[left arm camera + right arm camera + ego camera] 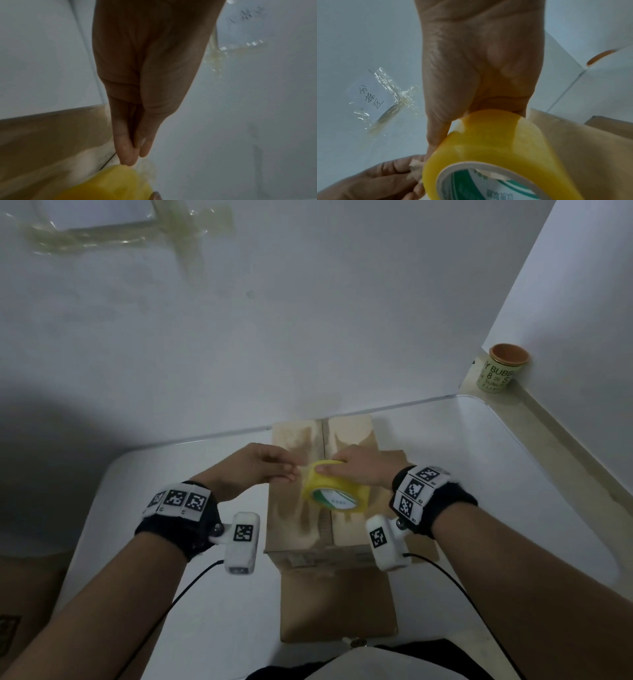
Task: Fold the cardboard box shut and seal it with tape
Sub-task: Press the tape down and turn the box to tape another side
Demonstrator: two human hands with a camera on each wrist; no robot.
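Note:
A brown cardboard box [352,436] stands on the white table, its top flaps folded down and meeting at a centre seam. Just above the box top, my right hand [330,466] grips a yellow tape roll [337,491] from above; the right wrist view shows the fingers curled over the roll [496,148]. My left hand [291,474] is at the roll's left side, thumb and fingers pressed together. There it pinches the loose tape end [415,167]. In the left wrist view the fingertips [126,159] touch the roll [116,182] over the box [42,142].
A flat cardboard piece [337,607] lies in front of the box, near my body. A green cup [501,371] stands on the ledge at the back right. A paper note [368,97] is taped to the wall behind. Cables trail from both wrist cameras.

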